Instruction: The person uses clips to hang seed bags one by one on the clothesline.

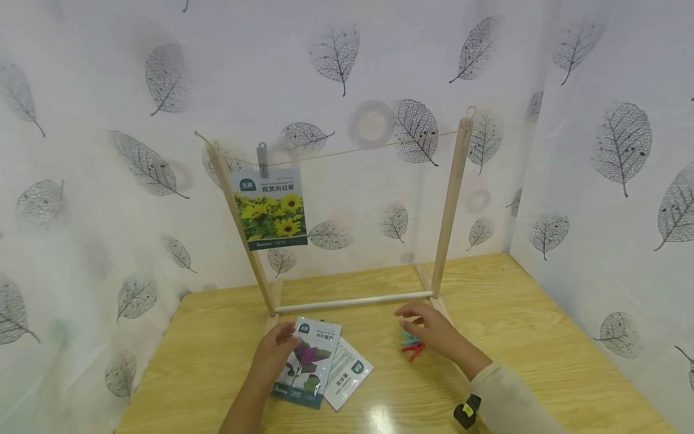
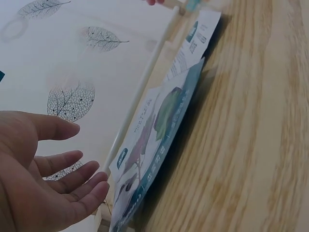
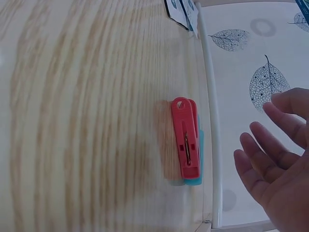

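Note:
My left hand (image 1: 275, 355) is at the left edge of a seed packet (image 1: 310, 361) with a purple flower on it; in the left wrist view its fingers are loosely bent and apart from the packet. A second, whitish packet (image 1: 349, 372) lies partly under the first. Near the red clothespin (image 1: 414, 349) and the blue clothespin (image 1: 408, 339) hovers my right hand (image 1: 434, 330), fingers relaxed and holding nothing. In the right wrist view the red clothespin (image 3: 185, 137) lies over the blue one (image 3: 201, 159), which is mostly hidden.
A wooden frame (image 1: 452, 205) with a string (image 1: 352, 150) stands at the table's back. From the string, a grey clothespin (image 1: 262, 160) holds a sunflower seed packet (image 1: 271, 211). A white rod (image 1: 355, 301) joins the frame's feet. Leaf-patterned sheeting (image 1: 347, 36) surrounds the wooden table (image 1: 217, 349).

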